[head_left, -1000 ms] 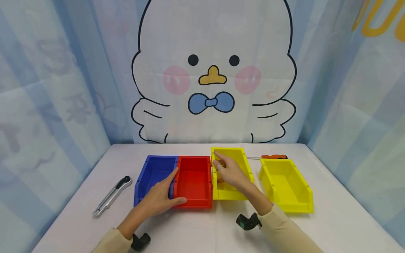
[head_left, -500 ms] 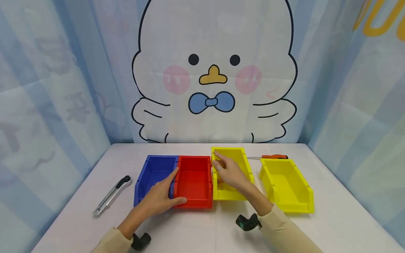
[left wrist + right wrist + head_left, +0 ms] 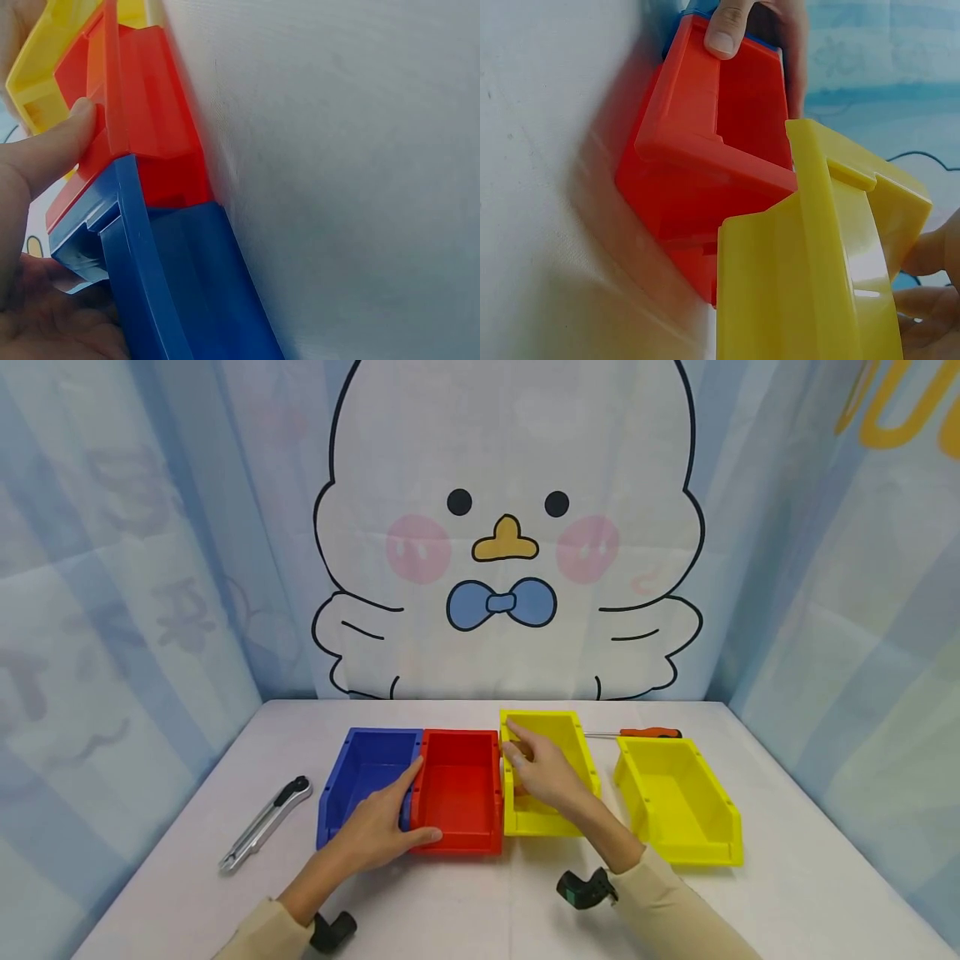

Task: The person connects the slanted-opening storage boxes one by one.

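Note:
My left hand (image 3: 375, 828) holds the adjoining walls of a blue storage bin (image 3: 384, 750) and a red storage bin (image 3: 465, 802). Its thumb lies on the red bin's front edge; in the left wrist view the other fingers reach into the blue bin (image 3: 202, 285). With my right hand (image 3: 551, 772) I grip the left wall of a yellow storage bin (image 3: 558, 723) from inside it. That bin stands close against the red one, its rim higher than the red rim in the right wrist view. Part of its inside is hidden by the hand.
A second yellow bin (image 3: 686, 789) stands apart on the right. Behind it lies a screwdriver with an orange handle (image 3: 651, 732). At the left are a utility knife (image 3: 270, 810) and a wrench (image 3: 277, 827) side by side. Printed curtains (image 3: 510, 652) enclose the white table (image 3: 480, 910).

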Demonstrator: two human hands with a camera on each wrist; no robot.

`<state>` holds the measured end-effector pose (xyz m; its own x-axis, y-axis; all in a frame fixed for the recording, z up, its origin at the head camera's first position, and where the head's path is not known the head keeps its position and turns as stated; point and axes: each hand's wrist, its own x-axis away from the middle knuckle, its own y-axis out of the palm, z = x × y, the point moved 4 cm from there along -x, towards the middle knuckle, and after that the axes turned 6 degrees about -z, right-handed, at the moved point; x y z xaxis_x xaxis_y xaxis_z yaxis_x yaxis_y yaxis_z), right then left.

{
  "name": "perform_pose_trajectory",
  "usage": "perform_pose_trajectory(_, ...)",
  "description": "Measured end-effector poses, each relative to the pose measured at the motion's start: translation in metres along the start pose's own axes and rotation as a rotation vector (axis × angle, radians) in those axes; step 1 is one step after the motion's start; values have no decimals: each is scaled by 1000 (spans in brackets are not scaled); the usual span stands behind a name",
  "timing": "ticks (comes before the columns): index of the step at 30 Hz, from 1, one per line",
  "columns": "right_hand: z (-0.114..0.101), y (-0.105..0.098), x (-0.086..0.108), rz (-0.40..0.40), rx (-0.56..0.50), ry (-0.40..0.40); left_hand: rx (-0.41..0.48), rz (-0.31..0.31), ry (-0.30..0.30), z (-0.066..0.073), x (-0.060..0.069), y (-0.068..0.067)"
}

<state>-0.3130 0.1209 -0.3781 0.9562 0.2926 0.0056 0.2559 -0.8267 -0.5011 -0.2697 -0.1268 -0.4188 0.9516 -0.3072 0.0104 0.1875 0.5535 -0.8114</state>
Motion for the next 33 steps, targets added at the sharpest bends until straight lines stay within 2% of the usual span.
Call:
perform_pose_trajectory(11, -1, 1, 2, -3, -2, 31, 1, 2, 1, -1, -2, 1)
perform_pose_trajectory(19, 0, 2, -1, 9, 31, 25, -11, -1, -5, -2, -2, 2)
perform_pose_trajectory(33, 5, 5, -1, 12, 30, 26, -13, -1, -3, -1, 0, 1)
